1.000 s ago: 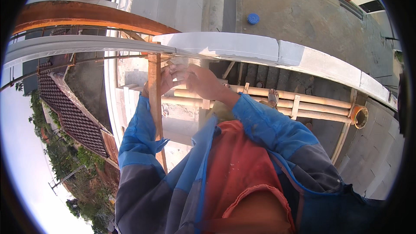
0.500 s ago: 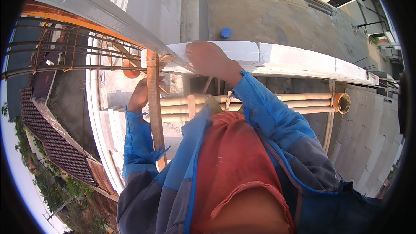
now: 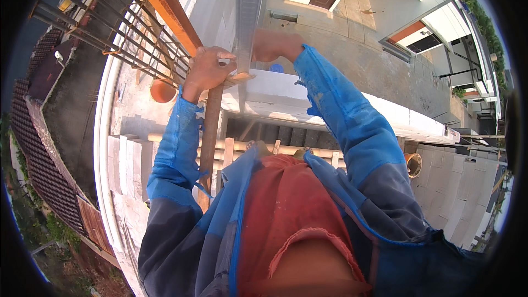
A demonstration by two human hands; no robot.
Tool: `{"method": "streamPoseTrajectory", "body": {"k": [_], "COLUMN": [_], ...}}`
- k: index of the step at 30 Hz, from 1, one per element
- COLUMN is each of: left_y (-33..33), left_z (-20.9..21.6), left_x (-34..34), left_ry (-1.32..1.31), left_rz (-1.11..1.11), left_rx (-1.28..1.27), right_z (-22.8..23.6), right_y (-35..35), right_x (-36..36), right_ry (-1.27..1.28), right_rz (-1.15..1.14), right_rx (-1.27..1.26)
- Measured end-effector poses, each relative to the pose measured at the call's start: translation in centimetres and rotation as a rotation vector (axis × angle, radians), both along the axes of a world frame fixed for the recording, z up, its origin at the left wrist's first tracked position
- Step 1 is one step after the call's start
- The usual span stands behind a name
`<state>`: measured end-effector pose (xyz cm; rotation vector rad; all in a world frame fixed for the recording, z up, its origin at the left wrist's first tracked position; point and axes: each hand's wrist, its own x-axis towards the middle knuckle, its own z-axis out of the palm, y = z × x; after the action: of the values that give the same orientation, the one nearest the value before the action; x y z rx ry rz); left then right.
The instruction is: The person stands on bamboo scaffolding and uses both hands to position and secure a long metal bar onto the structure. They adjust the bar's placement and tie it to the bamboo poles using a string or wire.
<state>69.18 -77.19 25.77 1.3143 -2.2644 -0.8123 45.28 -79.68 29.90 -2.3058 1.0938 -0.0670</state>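
Note:
A long silver metal channel (image 3: 252, 11) rises between my hands from the white block wall (image 3: 280, 87). My right hand (image 3: 274, 45) grips its right side, slightly blurred, with the fingertips hidden behind the metal. To the left, my left hand (image 3: 209, 69) is closed around the wood where the brown wooden post (image 3: 210, 126) meets the orange-brown timber (image 3: 165, 8). Its thumb and forefinger curve toward the channel. From under this hand a small wood piece (image 3: 240, 78) sticks out against the channel's foot.
A rebar cage (image 3: 121, 27) reaches in from the upper left, above an orange pipe end (image 3: 163, 91). Bamboo poles (image 3: 247, 146) cross below the wall. White blocks (image 3: 129, 159) stand at left. A blue round container (image 3: 276, 68) sits on the ground beyond the wall.
My left hand has risen from low behind the post to its upper part. The channel has swung from slanting left to nearly upright, my right hand moving up with it. The view has shifted.

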Motion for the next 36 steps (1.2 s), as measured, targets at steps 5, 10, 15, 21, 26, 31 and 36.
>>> {"method": "streamPoseTrajectory", "body": {"k": [5,10,15,21,26,31,36], "left_y": [-2.1,-2.0,-1.8,-0.3,1.5,3.7,4.5], "left_z": [-2.6,-3.7,-3.7,-4.6,-4.2,-4.5,-3.1], "left_x": [0.6,0.8,-0.1,0.4,1.3,1.1,0.9], "left_ry": [0.150,0.155,0.210,0.391,0.289,0.274,0.279], "left_rz": [-0.099,-0.090,-0.142,0.036,-0.005,0.173,0.157], "left_rx": [0.183,0.193,0.223,0.294,-0.095,-0.179,-0.061], "right_z": [-1.0,0.0,-1.3,1.9,1.7,1.8,-0.7], "right_y": [-2.3,-4.3,-5.0,-4.1,-3.2,0.5,5.8], "right_x": [1.7,3.1,2.7,4.1,3.1,1.0,-0.6], "right_ry": [0.114,0.306,0.330,0.280,0.075,-0.225,-0.496], "right_rz": [-0.001,0.133,0.040,-0.020,-0.134,-0.283,-0.586], "right_rx": [0.000,0.036,0.022,0.218,0.033,0.130,0.270]}}
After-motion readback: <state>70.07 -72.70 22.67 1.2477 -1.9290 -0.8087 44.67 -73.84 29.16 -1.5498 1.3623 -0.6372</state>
